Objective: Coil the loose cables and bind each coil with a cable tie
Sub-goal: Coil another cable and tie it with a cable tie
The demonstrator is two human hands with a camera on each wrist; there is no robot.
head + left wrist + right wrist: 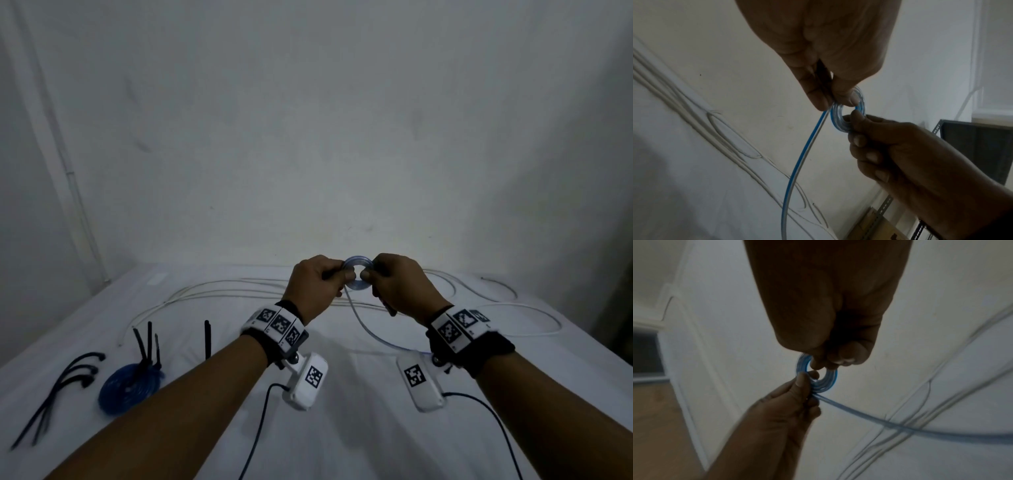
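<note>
Only the head view lists a bound blue coil (132, 385); left hand (317, 286) and right hand (399, 287) fingers (842, 95) pinch the small cable ring (358, 274) between them.

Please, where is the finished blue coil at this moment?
In the head view the finished blue coil lies on the white table at the lower left, beside the loose black cable ties and left of the person's left forearm.

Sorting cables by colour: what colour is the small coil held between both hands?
Clear with a blue stripe; the small coil shows best in the left wrist view.
</note>
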